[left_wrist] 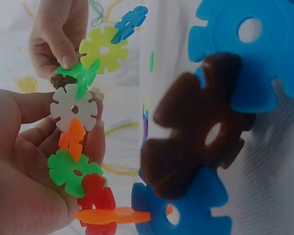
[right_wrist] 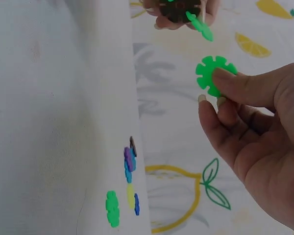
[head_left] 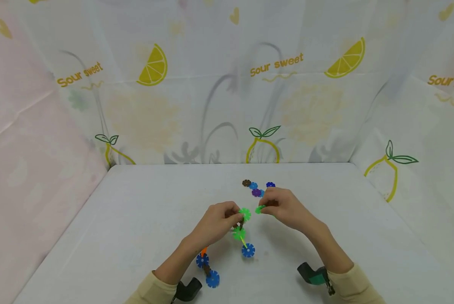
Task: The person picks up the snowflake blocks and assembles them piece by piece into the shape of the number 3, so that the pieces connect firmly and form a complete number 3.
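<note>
My left hand (head_left: 219, 221) holds a chain of interlocked, notched plastic discs. The chain includes a white disc (left_wrist: 61, 110), a red disc (left_wrist: 95, 188), a brown disc (left_wrist: 186, 129) and several blue, green, orange and yellow ones. One end hangs below the left wrist with a blue disc (head_left: 212, 279); another blue disc (head_left: 248, 250) hangs under the fingers. Between thumb and fingertips, my right hand (head_left: 287, 207) pinches a single green disc (right_wrist: 206, 76). That disc is a short gap to the right of the chain's green disc (head_left: 245, 214), not touching it.
Loose discs lie on the white table (head_left: 143, 202) beyond the hands: a brown one (head_left: 246, 183), a purple one (head_left: 256, 192), a dark blue one (head_left: 270, 184), plus a green one (right_wrist: 112, 209) and a yellow one (right_wrist: 131, 196). Black wrist devices (head_left: 189, 289) sit near both sleeves.
</note>
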The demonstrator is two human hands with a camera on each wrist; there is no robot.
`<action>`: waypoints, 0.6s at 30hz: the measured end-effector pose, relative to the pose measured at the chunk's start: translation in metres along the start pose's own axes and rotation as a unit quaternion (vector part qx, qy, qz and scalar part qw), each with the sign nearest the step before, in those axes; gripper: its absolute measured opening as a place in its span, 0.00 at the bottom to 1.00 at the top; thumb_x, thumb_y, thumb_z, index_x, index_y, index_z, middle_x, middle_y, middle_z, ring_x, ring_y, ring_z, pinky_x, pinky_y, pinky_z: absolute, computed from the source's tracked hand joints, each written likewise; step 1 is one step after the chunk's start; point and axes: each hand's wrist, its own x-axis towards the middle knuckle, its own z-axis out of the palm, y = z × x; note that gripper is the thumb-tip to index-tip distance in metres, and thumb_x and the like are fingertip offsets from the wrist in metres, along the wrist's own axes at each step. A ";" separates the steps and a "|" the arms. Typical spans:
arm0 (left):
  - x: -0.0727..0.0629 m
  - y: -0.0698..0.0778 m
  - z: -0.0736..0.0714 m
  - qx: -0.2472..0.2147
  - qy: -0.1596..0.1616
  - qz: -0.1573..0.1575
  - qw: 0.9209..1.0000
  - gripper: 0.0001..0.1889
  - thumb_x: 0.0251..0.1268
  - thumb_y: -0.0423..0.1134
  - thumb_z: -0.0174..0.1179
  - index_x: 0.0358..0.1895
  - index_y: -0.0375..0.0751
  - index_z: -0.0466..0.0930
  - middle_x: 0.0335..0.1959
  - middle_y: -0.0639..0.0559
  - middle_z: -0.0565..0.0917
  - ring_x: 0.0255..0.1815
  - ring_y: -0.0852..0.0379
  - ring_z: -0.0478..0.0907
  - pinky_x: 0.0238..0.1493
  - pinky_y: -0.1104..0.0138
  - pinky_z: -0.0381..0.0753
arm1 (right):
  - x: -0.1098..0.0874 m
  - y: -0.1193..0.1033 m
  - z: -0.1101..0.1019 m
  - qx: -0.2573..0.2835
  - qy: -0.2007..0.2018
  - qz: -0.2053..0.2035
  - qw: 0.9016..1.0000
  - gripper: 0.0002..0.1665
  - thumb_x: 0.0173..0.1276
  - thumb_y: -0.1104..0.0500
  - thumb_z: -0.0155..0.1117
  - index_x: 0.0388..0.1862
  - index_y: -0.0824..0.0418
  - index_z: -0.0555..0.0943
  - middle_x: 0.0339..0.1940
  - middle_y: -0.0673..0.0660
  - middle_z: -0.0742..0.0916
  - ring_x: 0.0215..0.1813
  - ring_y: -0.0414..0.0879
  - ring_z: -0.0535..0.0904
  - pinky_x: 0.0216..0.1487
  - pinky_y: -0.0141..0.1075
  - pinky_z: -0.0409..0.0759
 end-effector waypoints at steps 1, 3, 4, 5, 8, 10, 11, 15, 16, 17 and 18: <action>0.000 0.000 0.000 -0.001 0.000 -0.001 1.000 0.07 0.73 0.43 0.58 0.40 0.47 0.83 0.34 0.57 0.88 0.35 0.61 0.81 0.39 0.67 0.81 | 0.000 -0.002 0.001 -0.004 0.001 -0.009 1.000 0.09 0.59 0.71 0.70 0.32 0.57 0.86 0.29 0.50 0.81 0.33 0.39 0.77 0.37 0.31 0.81; 0.000 0.000 0.000 -0.002 0.000 0.000 1.000 0.07 0.73 0.43 0.58 0.40 0.47 0.83 0.34 0.57 0.88 0.35 0.61 0.81 0.39 0.68 0.81 | 0.001 -0.004 0.003 -0.015 0.003 -0.025 1.000 0.10 0.59 0.71 0.71 0.31 0.56 0.86 0.28 0.48 0.80 0.33 0.37 0.75 0.36 0.30 0.79; 0.000 0.000 0.000 -0.003 -0.001 0.001 1.000 0.07 0.73 0.43 0.58 0.40 0.47 0.83 0.34 0.57 0.88 0.35 0.61 0.81 0.39 0.68 0.81 | 0.001 -0.005 0.004 -0.020 0.004 -0.034 0.999 0.10 0.59 0.71 0.70 0.30 0.56 0.86 0.28 0.47 0.80 0.33 0.37 0.75 0.35 0.30 0.79; -0.001 0.000 0.000 -0.005 -0.002 0.002 1.000 0.07 0.73 0.43 0.58 0.40 0.47 0.83 0.34 0.57 0.88 0.35 0.61 0.81 0.39 0.67 0.81 | 0.001 -0.007 0.004 -0.024 0.006 -0.041 0.999 0.10 0.59 0.72 0.70 0.30 0.56 0.86 0.29 0.47 0.81 0.33 0.37 0.75 0.35 0.30 0.79; -0.001 0.000 0.000 -0.010 -0.004 0.005 1.000 0.07 0.73 0.43 0.58 0.39 0.46 0.83 0.35 0.56 0.88 0.36 0.61 0.82 0.39 0.67 0.81 | 0.000 -0.010 0.006 -0.042 0.012 -0.059 0.997 0.11 0.59 0.72 0.70 0.29 0.55 0.86 0.29 0.47 0.81 0.33 0.36 0.74 0.33 0.29 0.78; -0.001 -0.001 0.001 -0.014 -0.005 0.005 1.000 0.07 0.73 0.43 0.58 0.39 0.46 0.83 0.35 0.56 0.88 0.36 0.61 0.82 0.40 0.67 0.81 | 0.000 -0.012 0.006 -0.053 0.018 -0.069 0.996 0.12 0.59 0.73 0.70 0.29 0.55 0.86 0.29 0.47 0.81 0.32 0.36 0.74 0.32 0.29 0.78; -0.001 -0.001 0.002 -0.014 -0.005 0.005 1.000 0.07 0.73 0.43 0.58 0.39 0.46 0.83 0.35 0.56 0.88 0.36 0.61 0.82 0.40 0.67 0.81 | 0.000 -0.013 0.007 -0.058 0.020 -0.072 0.996 0.12 0.59 0.73 0.70 0.28 0.55 0.86 0.28 0.47 0.81 0.32 0.36 0.74 0.32 0.29 0.78; 0.000 -0.002 0.003 -0.017 -0.003 0.004 1.000 0.07 0.73 0.43 0.58 0.38 0.46 0.83 0.34 0.56 0.88 0.36 0.62 0.82 0.40 0.68 0.81 | -0.001 -0.016 0.008 -0.077 0.018 -0.077 0.994 0.13 0.59 0.73 0.69 0.28 0.55 0.86 0.28 0.47 0.80 0.33 0.36 0.74 0.33 0.28 0.79; 0.001 -0.002 0.004 -0.017 -0.002 0.005 1.000 0.07 0.73 0.43 0.58 0.38 0.46 0.83 0.34 0.56 0.88 0.36 0.62 0.82 0.40 0.68 0.81 | -0.001 -0.017 0.009 -0.082 0.017 -0.077 0.994 0.12 0.60 0.73 0.69 0.28 0.55 0.86 0.28 0.47 0.80 0.33 0.36 0.74 0.34 0.28 0.79; 0.001 -0.002 0.004 -0.015 -0.001 0.007 1.000 0.07 0.73 0.42 0.58 0.38 0.46 0.83 0.34 0.57 0.88 0.36 0.62 0.82 0.40 0.68 0.81 | -0.001 -0.018 0.009 -0.088 0.015 -0.078 0.993 0.12 0.60 0.73 0.69 0.28 0.55 0.86 0.28 0.47 0.80 0.33 0.36 0.74 0.34 0.27 0.79; 0.001 -0.002 0.005 -0.014 0.000 0.009 1.000 0.07 0.72 0.42 0.58 0.37 0.47 0.83 0.33 0.57 0.88 0.35 0.62 0.82 0.40 0.68 0.81 | -0.001 -0.019 0.010 -0.094 0.014 -0.078 0.992 0.12 0.60 0.73 0.69 0.28 0.55 0.86 0.28 0.46 0.80 0.34 0.36 0.74 0.35 0.27 0.80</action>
